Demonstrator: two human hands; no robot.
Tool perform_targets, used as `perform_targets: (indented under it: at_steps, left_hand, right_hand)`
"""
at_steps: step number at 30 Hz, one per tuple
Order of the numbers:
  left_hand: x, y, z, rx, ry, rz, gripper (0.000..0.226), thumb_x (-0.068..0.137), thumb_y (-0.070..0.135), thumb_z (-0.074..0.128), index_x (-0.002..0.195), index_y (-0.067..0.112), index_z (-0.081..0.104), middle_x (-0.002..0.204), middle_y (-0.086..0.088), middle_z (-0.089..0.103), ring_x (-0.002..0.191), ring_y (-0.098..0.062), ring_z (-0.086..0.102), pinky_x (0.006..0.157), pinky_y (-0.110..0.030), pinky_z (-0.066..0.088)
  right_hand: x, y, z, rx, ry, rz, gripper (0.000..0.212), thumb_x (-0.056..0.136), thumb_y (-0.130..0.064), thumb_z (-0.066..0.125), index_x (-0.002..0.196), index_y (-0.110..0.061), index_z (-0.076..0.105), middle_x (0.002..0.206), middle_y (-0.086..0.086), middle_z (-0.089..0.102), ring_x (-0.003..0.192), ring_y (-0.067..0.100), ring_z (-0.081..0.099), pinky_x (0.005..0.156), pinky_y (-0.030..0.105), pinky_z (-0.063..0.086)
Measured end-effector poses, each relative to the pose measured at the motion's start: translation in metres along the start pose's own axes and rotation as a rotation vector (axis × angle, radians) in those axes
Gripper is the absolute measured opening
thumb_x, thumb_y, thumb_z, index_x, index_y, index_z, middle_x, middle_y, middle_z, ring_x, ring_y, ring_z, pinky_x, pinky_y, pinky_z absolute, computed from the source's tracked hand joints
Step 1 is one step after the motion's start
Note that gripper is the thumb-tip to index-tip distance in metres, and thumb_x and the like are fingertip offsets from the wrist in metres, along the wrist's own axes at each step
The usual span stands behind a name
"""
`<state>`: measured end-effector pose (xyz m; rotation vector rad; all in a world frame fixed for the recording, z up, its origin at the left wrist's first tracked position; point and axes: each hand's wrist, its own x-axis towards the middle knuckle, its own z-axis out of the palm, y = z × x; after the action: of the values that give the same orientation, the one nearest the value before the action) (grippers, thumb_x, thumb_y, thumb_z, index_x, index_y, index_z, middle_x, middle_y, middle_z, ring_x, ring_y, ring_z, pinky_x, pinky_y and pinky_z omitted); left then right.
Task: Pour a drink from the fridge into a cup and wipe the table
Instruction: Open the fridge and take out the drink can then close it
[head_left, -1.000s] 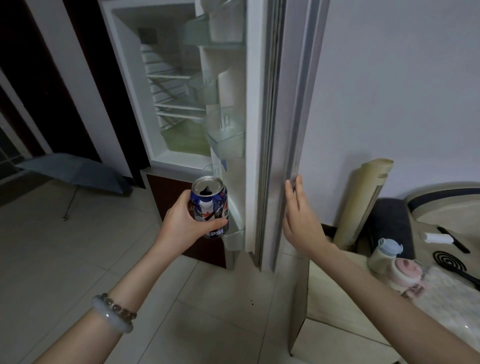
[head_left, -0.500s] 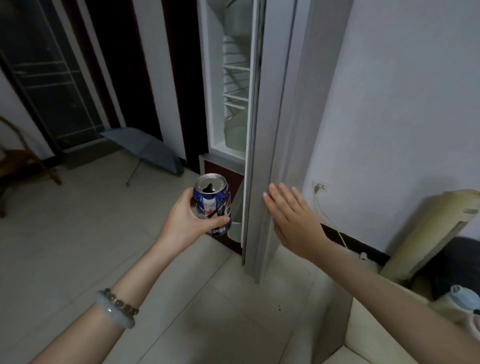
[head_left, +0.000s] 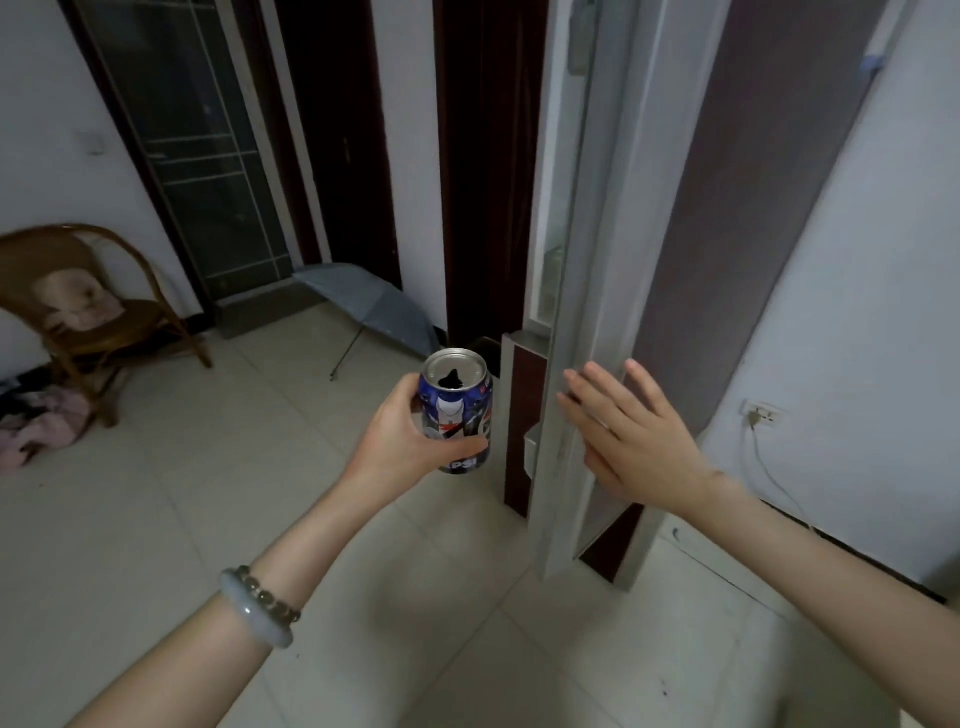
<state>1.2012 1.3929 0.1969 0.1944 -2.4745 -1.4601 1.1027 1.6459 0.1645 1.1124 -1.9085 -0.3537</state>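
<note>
My left hand (head_left: 400, 441) grips a blue Pepsi can (head_left: 457, 410), held upright at waist height with its tab hole open on top. Just right of the can stands the fridge (head_left: 550, 234), whose grey door (head_left: 597, 270) is almost closed; only a thin strip of the white interior shows. My right hand (head_left: 628, 436) lies flat against the door's outer face with its fingers spread, holding nothing. No cup or table is in view.
A wicker chair (head_left: 78, 312) stands at the left by the wall, with clothes (head_left: 36, 426) on the floor beside it. An open grey umbrella (head_left: 374, 306) lies on the tiled floor beyond the can. A wall socket with a cord (head_left: 763, 415) is at the right.
The fridge door has swung from wide open to almost closed under my right hand. My view has turned left, so the low table at the right has left the frame. The can stays in my left hand.
</note>
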Motion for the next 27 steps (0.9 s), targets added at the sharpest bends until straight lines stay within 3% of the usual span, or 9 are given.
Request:
perform_targets:
  at_steps: [4,7,10,13,19,23,27]
  left_hand:
    - [0.045,-0.022,-0.033,0.017,-0.014,0.016,0.074,0.059,0.03,0.087,0.122,0.024,0.048,0.109,0.017,0.057,0.096,0.0,0.053,0.074,-0.012,0.041]
    - [0.078,-0.036,-0.049,-0.01,-0.037,0.046,0.077,0.058,0.031,0.087,0.124,0.021,0.05,0.115,0.011,0.061,0.104,-0.006,0.058,0.087,-0.026,0.05]
    - [0.108,-0.048,-0.061,-0.055,-0.035,0.07,0.074,0.058,0.028,0.087,0.122,0.021,0.05,0.112,0.012,0.061,0.104,-0.006,0.058,0.093,-0.031,0.049]
    - [0.14,-0.061,-0.069,-0.099,-0.037,0.072,0.074,0.058,0.026,0.087,0.121,0.023,0.05,0.107,0.018,0.059,0.101,0.002,0.057,0.091,-0.025,0.049]
    - [0.218,-0.084,-0.083,-0.146,-0.049,0.117,0.067,0.061,0.017,0.087,0.116,0.025,0.049,0.099,0.024,0.057,0.087,0.021,0.054,0.072,-0.002,0.043]
    - [0.282,-0.103,-0.091,-0.106,-0.09,0.149,0.069,0.061,0.022,0.087,0.118,0.027,0.049,0.102,0.021,0.059,0.091,0.017,0.055,0.079,-0.007,0.046]
    - [0.352,-0.117,-0.091,-0.083,-0.153,0.166,0.066,0.062,0.023,0.087,0.114,0.031,0.046,0.103,0.024,0.058,0.094,0.015,0.056,0.077,-0.005,0.045]
  right_hand:
    - [0.048,-0.008,0.03,-0.033,0.02,-0.006,0.047,0.086,-0.022,0.045,0.128,-0.003,0.055,0.141,0.016,0.045,0.138,0.031,0.028,0.113,0.054,0.018]
    - [0.079,-0.012,0.051,-0.031,-0.004,0.02,0.045,0.089,-0.022,0.043,0.128,-0.004,0.055,0.14,0.016,0.047,0.138,0.03,0.028,0.11,0.056,0.023]
    - [0.109,-0.015,0.074,-0.036,-0.043,0.036,0.045,0.089,-0.022,0.044,0.128,-0.004,0.055,0.142,0.016,0.045,0.139,0.03,0.026,0.111,0.056,0.021]
    - [0.138,-0.012,0.099,-0.035,-0.06,0.033,0.042,0.09,-0.023,0.042,0.125,-0.005,0.056,0.142,0.015,0.045,0.14,0.03,0.024,0.112,0.057,0.018]
    - [0.192,0.003,0.168,-0.097,-0.045,-0.008,0.037,0.089,-0.022,0.042,0.118,-0.005,0.059,0.14,0.017,0.047,0.139,0.032,0.026,0.111,0.059,0.017]
    - [0.226,0.018,0.221,-0.156,-0.016,-0.007,0.035,0.088,-0.022,0.044,0.113,-0.006,0.063,0.136,0.017,0.051,0.137,0.032,0.028,0.112,0.058,0.014]
    - [0.254,0.03,0.27,-0.165,-0.013,0.026,0.03,0.086,-0.021,0.049,0.107,-0.006,0.064,0.131,0.019,0.055,0.136,0.034,0.029,0.111,0.058,0.017]
